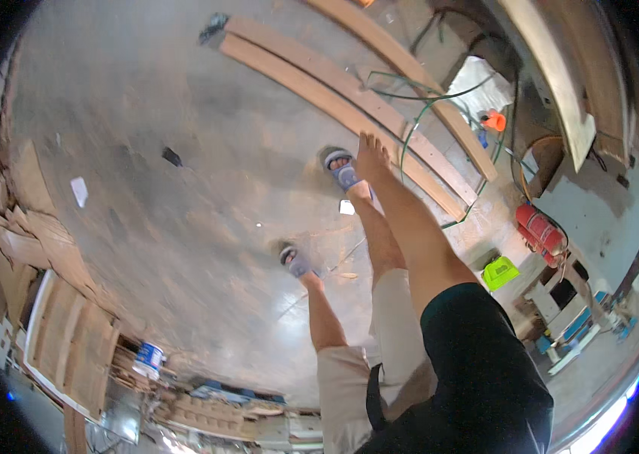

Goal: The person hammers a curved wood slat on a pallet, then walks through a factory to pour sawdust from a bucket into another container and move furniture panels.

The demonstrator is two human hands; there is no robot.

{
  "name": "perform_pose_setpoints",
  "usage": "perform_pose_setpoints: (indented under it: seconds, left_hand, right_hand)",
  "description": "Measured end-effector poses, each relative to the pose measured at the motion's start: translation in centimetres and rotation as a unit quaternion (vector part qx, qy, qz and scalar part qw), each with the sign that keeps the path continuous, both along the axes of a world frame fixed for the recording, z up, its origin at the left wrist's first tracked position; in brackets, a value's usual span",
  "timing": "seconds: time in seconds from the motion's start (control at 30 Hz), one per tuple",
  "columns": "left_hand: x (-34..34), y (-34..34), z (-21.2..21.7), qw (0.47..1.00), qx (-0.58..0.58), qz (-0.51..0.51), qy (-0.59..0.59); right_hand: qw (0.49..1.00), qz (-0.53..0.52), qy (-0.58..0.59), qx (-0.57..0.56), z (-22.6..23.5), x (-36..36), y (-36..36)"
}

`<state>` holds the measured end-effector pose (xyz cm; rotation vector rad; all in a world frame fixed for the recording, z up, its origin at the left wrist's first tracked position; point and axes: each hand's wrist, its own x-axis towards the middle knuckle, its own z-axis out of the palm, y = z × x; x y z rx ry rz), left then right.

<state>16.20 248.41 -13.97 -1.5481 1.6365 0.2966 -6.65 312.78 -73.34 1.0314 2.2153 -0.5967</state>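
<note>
Boards (297, 80) across the floor, right hand out in front of them

Here they lie, on the floor (161, 242) toward its far right corner: two boards side by side, a third set apart beyond them. And there's the right hand (373, 157), arm stretched from a black sleeve, level with the near edge of the closest board! Fingers point away, close together; their undersides are hidden, so whether they curl I can't tell, nor whether skin meets wood. Nothing shows in its grip. The left hand is out of view, its state anyone's guess.

Down below, two sandals (298, 262), one well ahead of the other. My call on the step: an approach, perhaps a reach, with no board lifted. If it is a reach, the next move calls for fingers opened round a board's edge, and likely both hands, given that length!

Watch the green hose (404, 157), though: it loops over the boards near their ends and could snag. Toward the floor's right edge sit a lime dustpan (499, 273) and red extinguishers (542, 229), both well clear of the hand
</note>
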Motion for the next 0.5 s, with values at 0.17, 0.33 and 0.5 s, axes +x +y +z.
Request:
perform_pose_setpoints:
  seconds: [0.17, 0.33, 0.5]
  left_hand:
    - [-4.2, 6.9, 1.1, 0.997, -0.050, 0.011, -0.053]
    - [-3.4, 13.0, 4.4, 0.989, -0.115, 0.082, -0.053]
    - [-0.7, 16.8, 9.1, 0.976, -0.138, 0.162, -0.045]
  right_hand:
    - [0.994, -0.018, -0.054, 0.095, -10.6, 1.3, 2.0]
    - [0.969, -0.014, 0.015, 0.248, -19.5, 5.5, 0.6]
    - [0.988, 0.014, -0.054, 0.145, -20.5, 5.0, 3.3]
